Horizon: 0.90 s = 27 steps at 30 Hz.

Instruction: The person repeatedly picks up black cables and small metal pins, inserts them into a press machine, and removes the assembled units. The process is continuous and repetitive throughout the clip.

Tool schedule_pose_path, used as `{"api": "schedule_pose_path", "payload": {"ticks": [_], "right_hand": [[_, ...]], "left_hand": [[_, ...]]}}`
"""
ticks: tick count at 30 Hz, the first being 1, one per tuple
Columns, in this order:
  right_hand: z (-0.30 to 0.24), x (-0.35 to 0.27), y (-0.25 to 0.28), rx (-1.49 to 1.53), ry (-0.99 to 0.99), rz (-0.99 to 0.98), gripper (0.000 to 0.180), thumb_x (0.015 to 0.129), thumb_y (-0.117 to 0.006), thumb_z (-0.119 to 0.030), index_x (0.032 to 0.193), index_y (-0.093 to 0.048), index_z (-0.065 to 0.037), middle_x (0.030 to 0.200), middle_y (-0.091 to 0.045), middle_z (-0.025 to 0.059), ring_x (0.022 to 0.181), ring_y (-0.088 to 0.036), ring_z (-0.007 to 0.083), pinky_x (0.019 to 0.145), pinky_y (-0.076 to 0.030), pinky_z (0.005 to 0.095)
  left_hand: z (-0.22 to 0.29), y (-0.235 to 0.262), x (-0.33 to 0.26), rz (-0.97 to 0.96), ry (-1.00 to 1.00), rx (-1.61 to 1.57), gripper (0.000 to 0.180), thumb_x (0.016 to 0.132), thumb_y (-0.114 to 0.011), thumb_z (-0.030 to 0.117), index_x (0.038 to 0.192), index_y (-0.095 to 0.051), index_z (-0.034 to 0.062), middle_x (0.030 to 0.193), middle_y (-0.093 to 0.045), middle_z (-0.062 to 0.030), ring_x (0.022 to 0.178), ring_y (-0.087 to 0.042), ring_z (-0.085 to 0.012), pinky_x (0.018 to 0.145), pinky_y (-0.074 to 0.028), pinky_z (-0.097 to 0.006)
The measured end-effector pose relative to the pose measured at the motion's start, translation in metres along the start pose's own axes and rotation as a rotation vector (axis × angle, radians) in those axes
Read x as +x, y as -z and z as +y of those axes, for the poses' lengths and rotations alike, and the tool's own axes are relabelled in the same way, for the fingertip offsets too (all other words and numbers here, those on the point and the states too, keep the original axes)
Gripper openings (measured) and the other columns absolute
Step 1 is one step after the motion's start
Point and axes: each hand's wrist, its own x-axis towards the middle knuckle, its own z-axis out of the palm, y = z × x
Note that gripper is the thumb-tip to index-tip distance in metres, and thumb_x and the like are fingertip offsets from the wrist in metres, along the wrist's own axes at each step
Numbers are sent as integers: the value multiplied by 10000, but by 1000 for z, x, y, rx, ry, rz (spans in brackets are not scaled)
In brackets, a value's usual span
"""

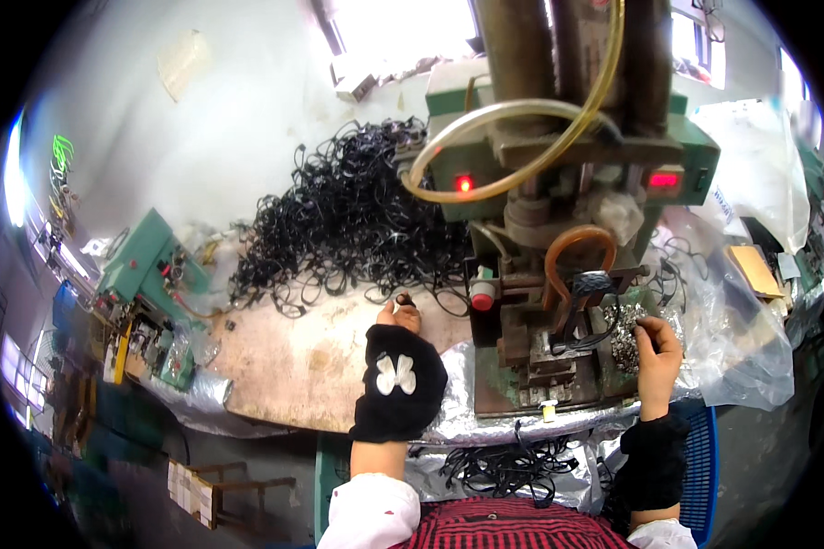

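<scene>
On the worn board (293, 361), near the edge of a heap of black cords (357, 201), my left hand (401, 316) is closed on a black cord (406, 299) whose end shows at the fingertips. My right hand (661, 349) is at a pile of small shiny metal pieces (623, 337) on the right of the press bed, thumb and finger pinched together. What lies in that pinch is too small to make out. Between my hands stands a green press (533, 366), with a dark cord loop (572, 316) by its tooling.
A red button (482, 300) sits on the press's left side, and a clear hose (485, 114) loops in front. Another green machine (151, 265) stands at far left. More black cords (513, 467) lie over my lap, beside a blue basket (702, 467). Clear plastic (742, 339) covers the right.
</scene>
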Motion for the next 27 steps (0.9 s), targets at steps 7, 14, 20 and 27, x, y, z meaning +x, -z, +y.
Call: {"api": "schedule_pose_path", "payload": {"ticks": [7,14,20,27], "right_hand": [[16,-4,10,89,-72,-11,112,883,-637,2,994,-644,1,894,-647,7,819,-589,78,749,-466,210],[-3,-39,36,-20,-49,39,123,899,-615,7,1009,-670,21,922,-661,20,868,-591,89,770,-455,224],[-65,-13,-43,-27,308,-164,210,823,-666,19,1032,-677,17,966,-692,116,893,-655,200,817,-496,294],[-52,-23,-76,503,-44,-173,389,849,-662,48,1216,-532,38,982,-668,74,954,-628,116,867,-481,247]], "left_hand": [[79,56,74,-337,-172,340,188,1026,-485,185,986,-572,23,850,-565,-27,704,-480,-107,586,-422,-195],[24,66,-101,-171,-382,427,205,981,-595,290,939,-600,89,856,-635,-18,763,-597,-145,625,-471,-243],[-43,10,-154,-296,-554,836,153,974,-589,199,1052,-539,77,968,-626,-90,846,-631,-228,748,-516,-348],[-114,-14,-190,-539,-759,914,119,968,-550,38,1076,-501,38,936,-623,-101,828,-634,-207,739,-565,-370]]}}
